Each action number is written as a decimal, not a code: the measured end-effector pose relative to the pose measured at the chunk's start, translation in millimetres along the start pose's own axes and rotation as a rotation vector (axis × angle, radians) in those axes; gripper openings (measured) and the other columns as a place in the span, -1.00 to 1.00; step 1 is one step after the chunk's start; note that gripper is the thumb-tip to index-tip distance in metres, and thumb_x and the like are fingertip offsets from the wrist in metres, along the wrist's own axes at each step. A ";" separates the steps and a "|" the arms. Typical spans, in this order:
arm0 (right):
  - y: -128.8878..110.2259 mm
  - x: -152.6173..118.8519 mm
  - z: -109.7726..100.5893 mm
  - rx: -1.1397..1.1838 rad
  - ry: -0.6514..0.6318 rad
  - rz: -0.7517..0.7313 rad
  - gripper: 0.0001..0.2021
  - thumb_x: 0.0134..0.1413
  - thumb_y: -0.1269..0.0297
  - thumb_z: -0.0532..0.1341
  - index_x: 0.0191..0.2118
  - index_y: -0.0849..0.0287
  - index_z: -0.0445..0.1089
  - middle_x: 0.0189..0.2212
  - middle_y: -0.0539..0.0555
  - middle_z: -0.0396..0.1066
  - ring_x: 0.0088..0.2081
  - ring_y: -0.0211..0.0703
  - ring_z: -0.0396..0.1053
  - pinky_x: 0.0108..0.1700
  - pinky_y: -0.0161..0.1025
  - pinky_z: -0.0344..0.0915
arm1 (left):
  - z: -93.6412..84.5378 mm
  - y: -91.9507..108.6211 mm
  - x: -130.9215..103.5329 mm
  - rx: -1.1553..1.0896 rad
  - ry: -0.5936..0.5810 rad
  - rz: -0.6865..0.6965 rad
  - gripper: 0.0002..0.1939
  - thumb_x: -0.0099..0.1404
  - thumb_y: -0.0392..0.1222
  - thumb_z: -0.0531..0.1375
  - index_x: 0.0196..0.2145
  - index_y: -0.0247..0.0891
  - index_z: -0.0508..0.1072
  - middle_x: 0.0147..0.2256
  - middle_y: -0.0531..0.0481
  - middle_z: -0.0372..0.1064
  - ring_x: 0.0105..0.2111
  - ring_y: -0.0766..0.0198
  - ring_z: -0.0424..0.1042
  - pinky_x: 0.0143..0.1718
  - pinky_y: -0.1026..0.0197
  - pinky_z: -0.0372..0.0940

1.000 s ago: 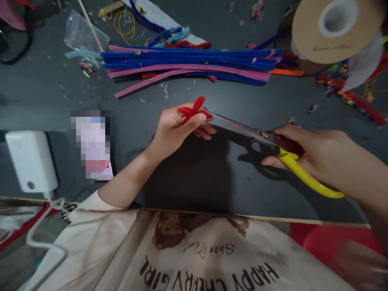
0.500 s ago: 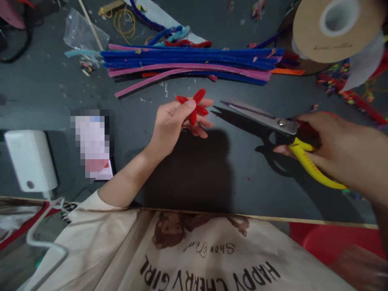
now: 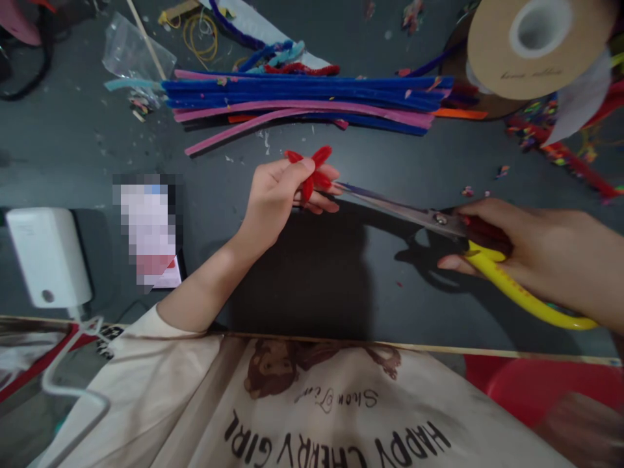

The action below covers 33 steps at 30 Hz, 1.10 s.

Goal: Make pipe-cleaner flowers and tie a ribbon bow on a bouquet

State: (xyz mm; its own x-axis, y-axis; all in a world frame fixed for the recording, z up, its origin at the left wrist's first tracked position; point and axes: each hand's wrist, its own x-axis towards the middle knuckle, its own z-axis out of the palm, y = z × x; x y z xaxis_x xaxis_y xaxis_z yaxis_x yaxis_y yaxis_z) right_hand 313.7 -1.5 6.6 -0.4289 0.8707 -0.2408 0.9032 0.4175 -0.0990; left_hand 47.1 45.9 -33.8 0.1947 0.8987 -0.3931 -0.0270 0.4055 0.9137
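Observation:
Between the thumb and fingers of my left hand [image 3: 283, 188] is a red pipe-cleaner flower [image 3: 320, 156] with several pointed petals. Part of the flower is hidden behind the thumb. My right hand [image 3: 531, 247] is closed round the yellow handles of a pair of scissors [image 3: 414, 212]. Their blades point left and lie nearly together. The blade tips are close beside the right-hand petal, by the fingertips of my left hand; whether they touch it I cannot tell.
A bundle of blue and pink pipe cleaners [image 3: 302, 94] lies across the back. A ribbon spool [image 3: 487, 58] stands at the back right. On the left are a phone [image 3: 149, 234] and a white power bank [image 3: 49, 258] with a cable. Small scraps dot the table [image 3: 312, 279].
The scissors have moved left to the flower, and their blades have come together. My left hand has barely shifted and keeps hold of the flower.

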 end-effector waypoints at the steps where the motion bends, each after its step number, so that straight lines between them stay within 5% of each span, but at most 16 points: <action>1: -1.3 -0.4 0.9 -0.004 0.038 -0.043 -0.19 -0.01 -0.42 -0.38 -0.31 0.17 0.32 -0.66 0.06 0.35 -0.71 -0.11 0.29 -0.67 -0.26 0.15 | 0.1 -0.1 0.0 0.014 -0.002 -0.004 -0.64 0.33 -0.04 0.01 -0.39 -0.34 0.47 -0.50 0.05 0.50 -0.60 0.44 0.47 -0.55 0.40 0.29; 5: -3.7 -0.2 4.0 0.021 0.053 -0.130 -0.27 0.07 -0.35 -0.29 -0.28 0.19 0.32 -0.55 0.14 0.46 -0.68 -0.06 0.36 -0.67 -0.23 0.19 | -0.3 -0.7 -0.6 0.015 -0.019 -0.013 -0.63 0.31 -0.01 0.04 -0.40 -0.36 0.46 -0.50 0.03 0.50 -0.61 0.45 0.46 -0.53 0.40 0.32; 16: -3.1 7.1 3.5 0.046 -0.070 -0.011 -0.17 -0.08 -0.46 -0.38 -0.27 0.15 0.30 -0.53 0.13 0.42 -0.62 -0.03 0.37 -0.60 -0.19 0.21 | 0.1 -2.0 -0.3 -0.032 -0.035 0.036 -0.71 0.29 -0.23 0.03 -0.50 -0.33 0.45 -0.54 0.11 0.47 -0.65 0.48 0.44 -0.57 0.41 0.33; 24: -1.6 8.2 5.8 0.019 -0.072 -0.014 -0.17 -0.06 -0.45 -0.40 -0.28 0.12 0.31 -0.62 0.07 0.36 -0.63 -0.04 0.34 -0.58 -0.22 0.15 | -2.2 -2.9 0.0 0.048 -0.040 0.030 -0.64 0.31 -0.03 0.05 -0.44 -0.36 0.46 -0.49 0.05 0.49 -0.60 0.47 0.46 -0.54 0.43 0.32; 33: -3.2 6.1 3.0 -0.018 -0.080 -0.021 -0.18 -0.07 -0.46 -0.32 -0.18 0.17 0.28 -0.51 0.12 0.42 -0.54 0.08 0.43 -0.57 -0.18 0.20 | -1.3 -2.6 -0.4 0.046 -0.010 0.003 -0.60 0.31 0.01 0.02 -0.40 -0.35 0.48 -0.43 -0.01 0.50 -0.55 0.40 0.50 -0.50 0.36 0.33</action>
State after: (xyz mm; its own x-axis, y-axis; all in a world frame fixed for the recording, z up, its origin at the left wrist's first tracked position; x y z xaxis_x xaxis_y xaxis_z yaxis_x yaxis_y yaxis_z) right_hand 308.2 1.7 2.6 -0.4450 0.8382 -0.3155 0.8931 0.4411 -0.0878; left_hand 45.8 44.7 -36.2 0.2047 0.8980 -0.3894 0.0170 0.3945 0.9188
